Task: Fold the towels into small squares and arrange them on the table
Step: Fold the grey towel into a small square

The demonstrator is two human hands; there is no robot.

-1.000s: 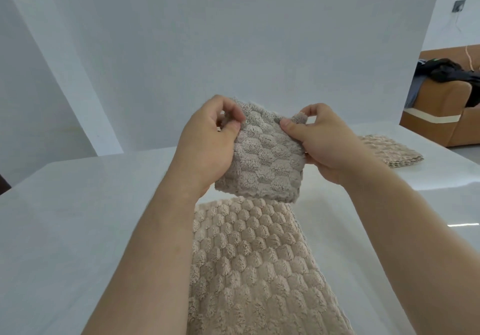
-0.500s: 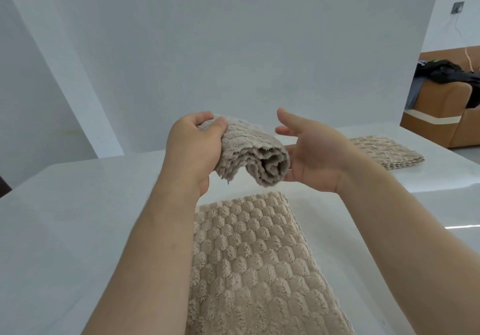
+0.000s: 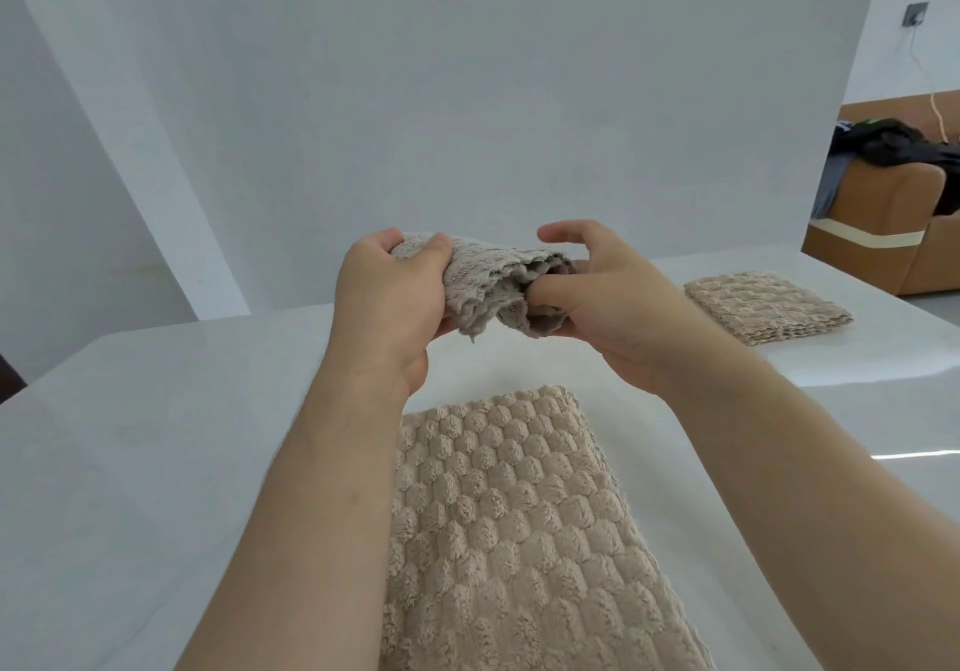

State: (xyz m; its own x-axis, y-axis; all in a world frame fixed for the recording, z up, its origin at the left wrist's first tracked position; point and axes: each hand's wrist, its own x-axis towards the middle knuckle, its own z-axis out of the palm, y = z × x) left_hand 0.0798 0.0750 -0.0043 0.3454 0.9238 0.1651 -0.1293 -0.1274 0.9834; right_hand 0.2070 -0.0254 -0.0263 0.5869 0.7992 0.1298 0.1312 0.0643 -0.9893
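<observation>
**Grey towel held in mid-air over the bench**

Grey towel: folded into a loose, thick bundle and held above the white bench, clear of its surface. Layered edges face the right side; one corner hangs from the underside.

Left hand: closed round the left end of the bundle — thumb on top, fingers wrapped beneath.

Right hand: grips the open right end. The thumb is pushed in among the layers and the palm cups the bundle from below and the side. The upper fingers are curled above the cloth; whether they touch it cannot be told.

Beige towel: lies flat on the bench directly below the hands, running toward the near edge, honeycomb texture up.

Folded towel: a small, square, layered stack of the same beige weave — on the bench far to the right, well apart from the hands.

Background: plain pale wall; tan sofa at far right with dark clothing heaped on it.
</observation>
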